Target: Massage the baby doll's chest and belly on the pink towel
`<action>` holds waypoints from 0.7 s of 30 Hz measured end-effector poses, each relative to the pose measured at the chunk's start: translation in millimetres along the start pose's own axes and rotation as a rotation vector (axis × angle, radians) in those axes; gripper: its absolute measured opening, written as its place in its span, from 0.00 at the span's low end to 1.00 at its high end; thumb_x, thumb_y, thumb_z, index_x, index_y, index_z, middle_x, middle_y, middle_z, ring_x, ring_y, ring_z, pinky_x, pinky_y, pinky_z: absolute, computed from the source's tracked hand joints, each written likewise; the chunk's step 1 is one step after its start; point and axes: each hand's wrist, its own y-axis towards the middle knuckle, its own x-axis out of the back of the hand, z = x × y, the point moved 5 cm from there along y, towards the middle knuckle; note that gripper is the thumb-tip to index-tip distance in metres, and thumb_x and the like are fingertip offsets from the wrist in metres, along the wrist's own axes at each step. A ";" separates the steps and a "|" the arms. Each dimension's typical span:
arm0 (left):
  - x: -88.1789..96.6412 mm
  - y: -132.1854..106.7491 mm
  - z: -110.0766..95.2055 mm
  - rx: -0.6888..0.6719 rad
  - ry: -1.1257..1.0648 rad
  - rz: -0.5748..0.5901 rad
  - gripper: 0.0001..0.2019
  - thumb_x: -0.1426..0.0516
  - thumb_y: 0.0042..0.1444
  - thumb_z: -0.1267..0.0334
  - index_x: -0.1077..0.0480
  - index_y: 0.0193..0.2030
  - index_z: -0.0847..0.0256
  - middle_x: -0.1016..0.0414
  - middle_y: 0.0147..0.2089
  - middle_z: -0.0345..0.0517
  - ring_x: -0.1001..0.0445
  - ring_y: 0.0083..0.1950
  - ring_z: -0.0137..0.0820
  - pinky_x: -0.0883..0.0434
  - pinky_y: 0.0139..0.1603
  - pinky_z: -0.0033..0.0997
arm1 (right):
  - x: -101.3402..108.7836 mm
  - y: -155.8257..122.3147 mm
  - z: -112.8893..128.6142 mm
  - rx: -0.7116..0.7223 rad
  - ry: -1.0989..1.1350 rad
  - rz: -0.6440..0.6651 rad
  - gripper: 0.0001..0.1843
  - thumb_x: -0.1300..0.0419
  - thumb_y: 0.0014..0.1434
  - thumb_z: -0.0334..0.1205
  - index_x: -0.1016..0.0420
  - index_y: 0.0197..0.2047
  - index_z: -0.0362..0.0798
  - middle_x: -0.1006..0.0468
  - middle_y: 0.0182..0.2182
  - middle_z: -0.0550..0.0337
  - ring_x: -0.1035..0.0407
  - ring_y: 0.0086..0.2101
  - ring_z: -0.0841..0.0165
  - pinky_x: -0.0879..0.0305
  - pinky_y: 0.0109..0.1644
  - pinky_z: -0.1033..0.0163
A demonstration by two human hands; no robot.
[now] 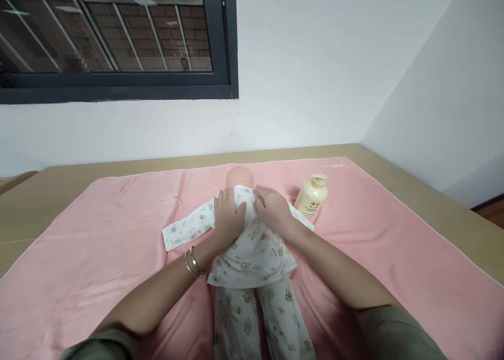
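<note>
A baby doll [240, 177] lies on its back on a pink blanket [98, 229], dressed in a white printed shirt [252, 250] and matching trousers [255, 318]. My left hand [227, 216] lies on the doll's chest at the left side of the shirt, fingers pressed on the cloth. My right hand [271, 208] rests on the chest's right side near the collar, fingers curled on the fabric. Two bangles [193, 263] sit on my left wrist. The doll's left sleeve [187, 230] stretches out flat to the left.
A cream pump bottle [312, 196] lies tilted on the blanket just right of the doll. The blanket covers a tan bed or mattress [433, 192] set against white walls. A dark-framed window [118, 40] is at upper left.
</note>
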 end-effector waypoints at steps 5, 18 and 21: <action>-5.2 -9.1 4.3 -0.045 0.070 -0.023 0.27 0.51 0.59 0.57 0.42 0.64 0.64 0.37 0.64 0.60 0.42 0.67 0.50 0.49 0.69 0.59 | -34.7 10.3 -9.2 0.042 0.019 -0.110 0.25 0.59 0.67 0.38 0.34 0.61 0.37 0.34 0.62 0.43 0.44 0.62 0.60 0.57 0.68 0.50; -1.7 -1.2 8.7 -0.117 0.046 -0.008 0.21 0.50 0.59 0.59 0.35 0.58 0.61 0.31 0.59 0.56 0.36 0.62 0.45 0.43 0.66 0.54 | -26.1 -1.4 6.6 0.026 -0.182 -0.038 0.26 0.58 0.68 0.39 0.35 0.61 0.32 0.31 0.59 0.36 0.40 0.60 0.51 0.49 0.64 0.47; 0.4 3.3 16.0 -0.089 0.004 0.030 0.21 0.55 0.62 0.58 0.35 0.59 0.60 0.31 0.60 0.54 0.36 0.63 0.43 0.45 0.68 0.54 | -21.2 -18.2 26.2 0.141 -0.246 -0.004 0.26 0.56 0.68 0.39 0.37 0.62 0.31 0.33 0.60 0.34 0.41 0.61 0.50 0.49 0.64 0.48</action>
